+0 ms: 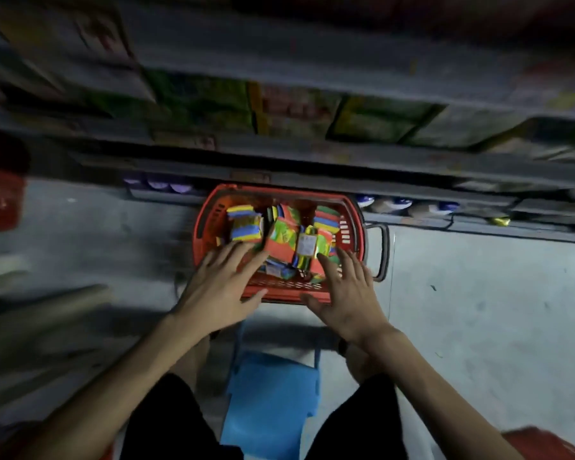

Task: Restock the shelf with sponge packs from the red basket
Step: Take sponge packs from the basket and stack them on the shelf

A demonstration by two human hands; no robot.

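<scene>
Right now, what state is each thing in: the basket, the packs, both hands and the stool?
Red plastic basket: on the floor, holding packs, dark handle swung down.
Colourful sponge packs: piled loose in the basket.
Left hand: open, fingers spread at the packs, gripping nothing.
Right hand: open, fingers spread, gripping nothing.
Blue plastic stool: upright, between the person's legs.

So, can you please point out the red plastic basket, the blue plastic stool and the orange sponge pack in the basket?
red plastic basket (208,224): head view, bare left wall.
blue plastic stool (273,393): head view, middle of the seat.
orange sponge pack (281,237): head view, its upper face.
</scene>
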